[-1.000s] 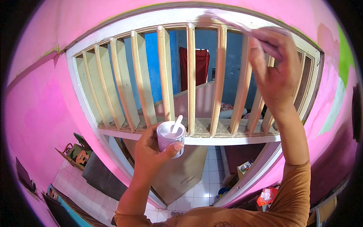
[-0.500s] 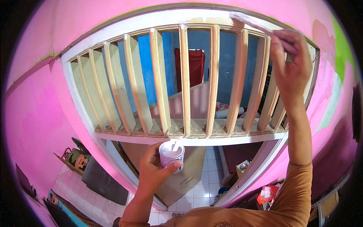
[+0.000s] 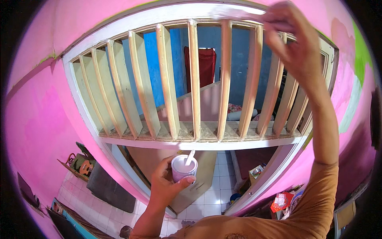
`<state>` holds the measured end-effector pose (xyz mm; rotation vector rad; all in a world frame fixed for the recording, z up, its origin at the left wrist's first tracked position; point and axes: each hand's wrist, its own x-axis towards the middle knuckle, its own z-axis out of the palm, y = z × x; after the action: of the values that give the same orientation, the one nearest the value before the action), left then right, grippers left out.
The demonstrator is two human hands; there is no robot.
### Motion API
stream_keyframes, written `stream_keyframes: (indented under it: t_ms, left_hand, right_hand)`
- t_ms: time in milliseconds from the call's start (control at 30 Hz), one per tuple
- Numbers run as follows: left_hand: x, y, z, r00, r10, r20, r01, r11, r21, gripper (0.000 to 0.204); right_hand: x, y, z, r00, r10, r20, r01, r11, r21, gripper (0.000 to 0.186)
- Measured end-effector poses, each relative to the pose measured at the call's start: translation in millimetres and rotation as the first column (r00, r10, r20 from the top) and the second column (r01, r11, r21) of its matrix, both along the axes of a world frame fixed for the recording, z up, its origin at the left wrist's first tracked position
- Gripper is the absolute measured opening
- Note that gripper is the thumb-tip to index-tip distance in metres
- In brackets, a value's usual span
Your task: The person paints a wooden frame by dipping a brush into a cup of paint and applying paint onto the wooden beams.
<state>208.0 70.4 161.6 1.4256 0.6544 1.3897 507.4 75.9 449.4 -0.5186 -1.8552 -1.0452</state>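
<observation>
My left hand [image 3: 164, 185] is wrapped round a small paint can [image 3: 183, 176], held upright below the window's bottom rail. White paint shows inside, and a white-coated stick [image 3: 190, 157] leans out of the can. Raised at the upper right, my right hand [image 3: 296, 49] grips a paintbrush [image 3: 246, 15] by its handle. The brush is smeared by motion, its bristles at the white top rail [image 3: 159, 16] of the slatted frame. Beneath that rail stand several upright cream wooden slats [image 3: 194, 79], with bare-looking wood and dust along the lower ledge [image 3: 207, 133].
Pink walls [image 3: 36, 107] flank the frame. Under it an open brown door [image 3: 195, 191] stands in the doorway over a white tiled floor [image 3: 213, 199]. At lower left are a dark grey bench-like piece [image 3: 111, 189] and a small guitar [image 3: 85, 167]. A red packet [image 3: 281, 201] lies at lower right.
My right hand and the brush have moved left and slightly up along the top rail. The paint can has dropped a little lower, further from the bottom rail.
</observation>
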Motion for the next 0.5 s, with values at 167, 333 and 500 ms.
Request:
stream_keyframes:
  t_ms: [167, 333, 500]
  left_hand:
    - [-1, 0, -5, 1.0, -0.007, -0.008, 0.006, 0.999, -0.046, 0.069]
    - [5, 0, -8, 1.0, -0.024, 0.013, 0.024, 1.0, -0.016, 0.069]
    - [9, -3, -11, 0.999, -0.036, 0.005, 0.036, 0.998, -0.05, 0.068]
  right_hand:
    - [35, -24, 1, 0.999, -0.039, -0.02, 0.04, 0.998, 0.042, 0.022]
    - [-22, 7, 11, 0.952, 0.273, 0.136, -0.27, 0.962, -0.041, 0.017]
    - [-26, 9, 26, 0.974, 0.142, 0.179, -0.133, 0.989, -0.061, 0.012]
